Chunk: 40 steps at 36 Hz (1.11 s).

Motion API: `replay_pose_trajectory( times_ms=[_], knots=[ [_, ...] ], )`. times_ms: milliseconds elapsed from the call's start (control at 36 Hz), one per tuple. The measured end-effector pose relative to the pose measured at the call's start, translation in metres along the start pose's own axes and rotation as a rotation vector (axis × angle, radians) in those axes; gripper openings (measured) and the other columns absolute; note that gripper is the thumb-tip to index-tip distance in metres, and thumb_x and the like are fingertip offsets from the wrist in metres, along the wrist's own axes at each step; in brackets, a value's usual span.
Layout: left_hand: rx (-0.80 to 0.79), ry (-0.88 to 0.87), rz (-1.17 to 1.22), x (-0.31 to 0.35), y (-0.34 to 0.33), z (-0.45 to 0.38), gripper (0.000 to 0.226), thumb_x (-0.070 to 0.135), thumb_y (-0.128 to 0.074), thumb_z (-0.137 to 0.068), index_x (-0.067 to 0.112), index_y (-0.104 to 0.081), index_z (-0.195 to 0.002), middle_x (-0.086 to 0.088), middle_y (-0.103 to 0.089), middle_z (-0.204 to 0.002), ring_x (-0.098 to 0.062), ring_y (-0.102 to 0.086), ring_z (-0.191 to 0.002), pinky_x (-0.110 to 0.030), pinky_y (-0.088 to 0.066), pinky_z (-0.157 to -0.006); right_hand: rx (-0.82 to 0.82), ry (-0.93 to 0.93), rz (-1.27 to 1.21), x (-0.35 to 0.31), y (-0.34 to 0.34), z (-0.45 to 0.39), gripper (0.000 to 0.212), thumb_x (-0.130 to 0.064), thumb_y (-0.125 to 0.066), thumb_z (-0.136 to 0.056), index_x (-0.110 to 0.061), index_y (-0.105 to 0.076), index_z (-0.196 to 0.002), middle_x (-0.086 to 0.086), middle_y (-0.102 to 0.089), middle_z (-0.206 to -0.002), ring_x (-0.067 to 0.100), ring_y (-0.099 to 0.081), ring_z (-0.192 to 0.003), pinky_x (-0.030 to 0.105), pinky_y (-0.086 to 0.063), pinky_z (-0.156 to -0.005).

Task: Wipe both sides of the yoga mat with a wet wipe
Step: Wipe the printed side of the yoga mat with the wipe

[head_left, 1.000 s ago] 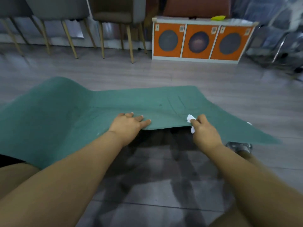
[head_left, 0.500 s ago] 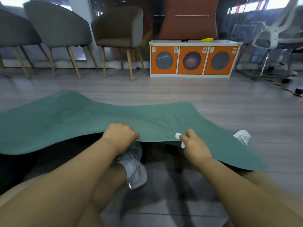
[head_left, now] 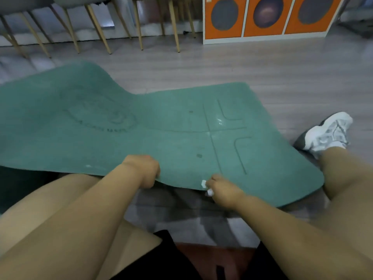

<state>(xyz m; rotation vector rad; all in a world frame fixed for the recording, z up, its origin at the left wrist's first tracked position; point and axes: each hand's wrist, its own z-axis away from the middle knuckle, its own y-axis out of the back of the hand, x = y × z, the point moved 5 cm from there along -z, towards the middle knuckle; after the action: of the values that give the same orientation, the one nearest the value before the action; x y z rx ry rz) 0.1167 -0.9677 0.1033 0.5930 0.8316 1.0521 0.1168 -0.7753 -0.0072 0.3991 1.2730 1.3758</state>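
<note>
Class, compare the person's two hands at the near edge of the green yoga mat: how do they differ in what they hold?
The left hand grips only the yoga mat; the right hand also pinches a crumpled white wet wipe. The left hand sits nearer the mat's middle, the right hand nearer its right end. Both hold the near edge, lifted off the floor.

— What do I have at the back?
— I see an orange cabinet (head_left: 264, 19) with three dark round panels on a grey plank floor (head_left: 282, 67)
— And left of it?
— Wooden chair legs (head_left: 96, 27); a white sneaker (head_left: 327, 134) at right
</note>
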Motion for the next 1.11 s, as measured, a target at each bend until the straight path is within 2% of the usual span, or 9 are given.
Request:
replay_pose_trajectory(
  times_ms=[56, 111, 278, 361, 500, 667, 750, 889, 1111],
  knots=[
    [-0.058, -0.036, 0.035, 0.009, -0.011, -0.009, 0.042, 0.022, -0.053, -0.085, 0.033, -0.058, -0.125, 0.001, -0.054, -0.132, -0.022, -0.053, -0.119, -0.033, -0.045, -0.099, -0.123, -0.030, -0.007, 0.003, -0.014, 0.000, 0.017, -0.017, -0.052, -0.093, -0.003, -0.062, -0.091, 0.023, -0.051, -0.103, 0.030, -0.054, -0.097, 0.027, -0.036, -0.075],
    [-0.098, -0.059, 0.048, 0.020, -0.021, -0.023, 0.042, 0.025, -0.055, -0.082, 0.031, -0.060, -0.123, 0.000, -0.056, -0.131, -0.023, -0.054, -0.118, -0.035, -0.046, -0.098, -0.204, -0.085, 0.015, 0.010, -0.025, 0.001, 0.027, -0.023, -0.053, -0.093, -0.008, -0.056, -0.071, 0.023, -0.052, -0.091, 0.028, -0.053, -0.086, 0.027, -0.034, -0.067],
    [-0.248, -0.127, 0.140, 0.047, -0.045, -0.062, 0.052, 0.043, -0.061, -0.086, 0.022, -0.053, -0.133, -0.001, -0.050, -0.139, -0.022, -0.049, -0.125, -0.031, -0.041, -0.098, -0.205, -0.197, 0.010, 0.042, -0.028, -0.006, 0.024, -0.031, -0.045, -0.097, -0.012, -0.055, -0.086, 0.020, -0.061, -0.109, 0.030, -0.057, -0.099, 0.026, -0.034, -0.068],
    [-0.219, -0.094, 0.131, 0.041, -0.049, -0.084, 0.046, 0.033, -0.053, -0.091, 0.023, -0.049, -0.135, -0.002, -0.047, -0.141, -0.022, -0.047, -0.127, -0.034, -0.040, -0.101, -0.109, -0.274, -0.005, 0.062, -0.017, -0.018, 0.027, -0.033, -0.045, -0.096, -0.011, -0.059, -0.091, 0.018, -0.061, -0.110, 0.031, -0.057, -0.103, 0.029, -0.043, -0.078],
    [-0.173, -0.052, 0.139, 0.024, -0.049, -0.124, 0.040, 0.019, -0.044, -0.091, 0.018, -0.050, -0.130, -0.007, -0.048, -0.137, -0.026, -0.049, -0.124, -0.038, -0.044, -0.096, 0.025, -0.352, -0.008, 0.085, 0.005, -0.054, 0.027, -0.028, -0.041, -0.096, -0.008, -0.058, -0.101, 0.018, -0.062, -0.108, 0.032, -0.058, -0.099, 0.030, -0.044, -0.077],
    [-0.124, 0.039, 0.218, -0.004, -0.055, -0.185, 0.046, 0.023, -0.046, -0.092, 0.024, -0.038, -0.138, -0.005, -0.036, -0.138, -0.030, -0.038, -0.128, -0.042, -0.041, -0.098, 0.147, -0.397, 0.015, 0.103, 0.039, -0.123, 0.026, -0.019, -0.041, -0.095, -0.010, -0.056, -0.113, 0.017, -0.060, -0.115, 0.032, -0.056, -0.105, 0.027, -0.041, -0.078],
    [-0.095, 0.098, 0.268, -0.019, -0.057, -0.215, 0.058, 0.028, -0.054, -0.091, 0.021, -0.028, -0.143, -0.007, -0.025, -0.146, -0.033, -0.028, -0.134, -0.044, -0.039, -0.101, 0.216, -0.418, 0.016, 0.113, 0.053, -0.158, 0.025, -0.016, -0.043, -0.094, -0.009, -0.056, -0.115, 0.017, -0.057, -0.117, 0.033, -0.055, -0.107, 0.031, -0.043, -0.083],
    [-0.125, 0.127, 0.254, -0.030, -0.073, -0.252, 0.106, 0.054, -0.068, -0.077, 0.016, -0.003, -0.151, -0.006, 0.001, -0.159, -0.033, -0.010, -0.144, -0.042, -0.027, -0.111, 0.332, -0.480, 0.015, 0.133, 0.071, -0.206, 0.026, -0.012, -0.043, -0.095, -0.009, -0.057, -0.117, 0.016, -0.054, -0.119, 0.034, -0.054, -0.107, 0.033, -0.042, -0.085],
    [-0.106, 0.058, 0.146, -0.030, -0.087, -0.280, 0.113, 0.066, -0.065, -0.071, 0.014, -0.002, -0.150, -0.003, -0.003, -0.159, -0.024, -0.005, -0.146, -0.037, -0.023, -0.111, 0.406, -0.660, -0.181, 0.133, 0.044, -0.276, 0.031, -0.012, -0.043, -0.095, 0.001, -0.054, -0.122, 0.019, -0.043, -0.137, 0.030, -0.049, -0.119, 0.029, -0.037, -0.095]
  ],
)
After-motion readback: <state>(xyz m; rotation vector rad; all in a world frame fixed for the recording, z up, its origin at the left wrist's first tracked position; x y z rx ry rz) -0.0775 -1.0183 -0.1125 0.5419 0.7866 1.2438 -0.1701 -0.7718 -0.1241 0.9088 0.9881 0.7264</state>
